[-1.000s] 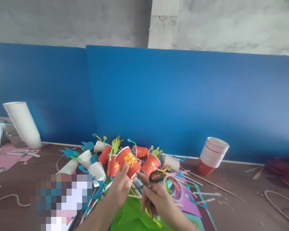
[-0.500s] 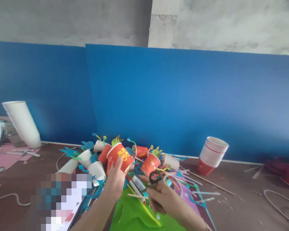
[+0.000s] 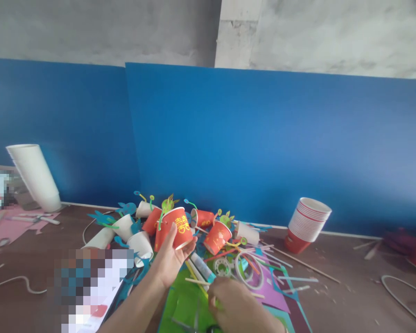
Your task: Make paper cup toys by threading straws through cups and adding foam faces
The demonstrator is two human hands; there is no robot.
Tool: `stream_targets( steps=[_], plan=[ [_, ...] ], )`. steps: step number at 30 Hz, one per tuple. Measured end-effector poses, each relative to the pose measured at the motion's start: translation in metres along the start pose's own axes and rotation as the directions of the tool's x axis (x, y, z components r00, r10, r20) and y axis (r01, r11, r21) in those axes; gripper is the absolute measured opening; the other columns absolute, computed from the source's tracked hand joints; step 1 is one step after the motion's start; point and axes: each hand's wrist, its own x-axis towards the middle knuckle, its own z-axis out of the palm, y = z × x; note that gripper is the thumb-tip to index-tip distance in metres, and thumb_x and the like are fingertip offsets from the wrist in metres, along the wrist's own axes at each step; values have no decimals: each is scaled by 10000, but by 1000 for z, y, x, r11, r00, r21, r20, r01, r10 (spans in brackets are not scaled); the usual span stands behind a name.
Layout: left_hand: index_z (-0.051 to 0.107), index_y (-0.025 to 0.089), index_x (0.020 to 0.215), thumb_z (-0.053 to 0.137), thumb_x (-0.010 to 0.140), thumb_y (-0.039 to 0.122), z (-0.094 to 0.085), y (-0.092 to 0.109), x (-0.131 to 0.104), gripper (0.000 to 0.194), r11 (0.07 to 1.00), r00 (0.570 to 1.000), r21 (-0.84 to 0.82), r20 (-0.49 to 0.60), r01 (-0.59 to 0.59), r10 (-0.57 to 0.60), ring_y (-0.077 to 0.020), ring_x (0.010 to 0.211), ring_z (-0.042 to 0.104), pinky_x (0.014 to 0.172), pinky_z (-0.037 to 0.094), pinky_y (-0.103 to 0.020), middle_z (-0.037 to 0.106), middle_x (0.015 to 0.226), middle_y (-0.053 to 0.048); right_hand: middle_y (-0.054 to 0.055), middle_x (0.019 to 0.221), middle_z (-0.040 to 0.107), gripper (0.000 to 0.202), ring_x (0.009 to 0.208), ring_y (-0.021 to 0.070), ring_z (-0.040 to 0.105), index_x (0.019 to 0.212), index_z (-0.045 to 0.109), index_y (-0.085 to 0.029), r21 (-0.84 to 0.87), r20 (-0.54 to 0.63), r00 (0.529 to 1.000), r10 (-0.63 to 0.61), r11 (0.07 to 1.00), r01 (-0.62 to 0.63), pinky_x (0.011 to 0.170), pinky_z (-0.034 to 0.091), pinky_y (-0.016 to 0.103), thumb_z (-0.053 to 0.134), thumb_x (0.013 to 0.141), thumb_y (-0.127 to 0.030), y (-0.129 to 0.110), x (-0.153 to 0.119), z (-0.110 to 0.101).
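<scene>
My left hand grips a red paper cup with yellow characters on its side, its white rim up and tilted. A bent green stem shows at the cup's left side; whether it is attached is unclear. My right hand, smeared by motion with its fingers hidden, is low over a green sheet. Scissors lie at the sheet's front, partly under that hand. A thin wooden stick, a glue tube and a clear tape roll lie close by.
Behind are several decorated cups, including a white cup and a red cup. A red-and-white cup stack stands right, a tall white cup stack left. Loose straws lie right. A blue panel bounds the back.
The cup in my left hand has turned, showing its characters more squarely. My right hand has moved down towards me; the scissors it held are now low on the green sheet.
</scene>
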Motion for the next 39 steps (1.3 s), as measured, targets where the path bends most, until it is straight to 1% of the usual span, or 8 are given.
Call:
stream_targets(
  steps=[5,10,16,18,21,27,31,39],
  plan=[
    [621,176,1057,825,668,335,-9,-9,4,467,917,964,309,158,-252,212,-246,926,696,827,547,-333,732,969,-72,140,1018,685,407,906,267,652,919,706,-127,-259,38,950,309,921,-290,675,454,290,503,614,51,1,12,-20],
    [602,169,1118,842,576,315,-22,-15,14,611,584,893,689,228,-429,387,-305,1012,663,905,512,-422,725,1041,-97,100,967,700,323,848,227,655,854,692,-159,-220,105,936,335,926,-307,646,404,267,508,663,26,3,10,-30],
    [528,262,1156,757,672,292,-37,-22,25,536,211,654,710,435,-672,619,-301,1019,645,881,534,-454,659,1101,-85,-4,794,677,168,760,154,602,753,636,-204,164,239,962,133,971,-174,639,383,242,548,692,-75,18,-20,-80],
    [503,246,1191,714,722,238,-42,-23,26,514,108,601,697,516,-709,611,-284,1032,637,913,521,-450,636,1135,-88,-28,686,632,94,620,114,573,801,607,-202,439,335,938,89,866,-239,550,383,205,582,723,-155,19,-25,-90],
    [479,227,1228,688,747,194,-46,-23,24,526,-18,538,663,623,-749,567,-285,1089,616,940,506,-450,604,1191,-106,-83,465,525,151,345,59,409,898,563,-189,728,429,903,29,580,-365,381,282,165,569,814,-314,14,-19,-88],
    [447,234,1260,606,791,111,-45,-19,19,511,-280,346,523,797,-805,494,-275,1149,576,971,479,-465,585,1219,-125,-31,436,615,256,249,40,364,784,577,-151,890,414,909,41,191,-414,281,163,173,653,734,-390,3,4,-60],
    [450,225,1262,637,772,169,-45,-20,21,528,-320,315,484,832,-815,457,-296,1140,572,974,463,-499,595,1217,-137,-25,403,605,278,249,31,365,724,591,-137,903,409,908,90,106,-417,280,126,178,688,701,-398,1,9,-54],
    [439,229,1264,651,764,192,-52,-23,27,544,-290,337,500,819,-816,464,-300,1128,582,947,485,-504,591,1216,-142,-28,365,585,245,225,34,334,697,606,-140,908,404,910,99,78,-411,261,112,181,685,656,-368,-3,13,-53]
  ],
)
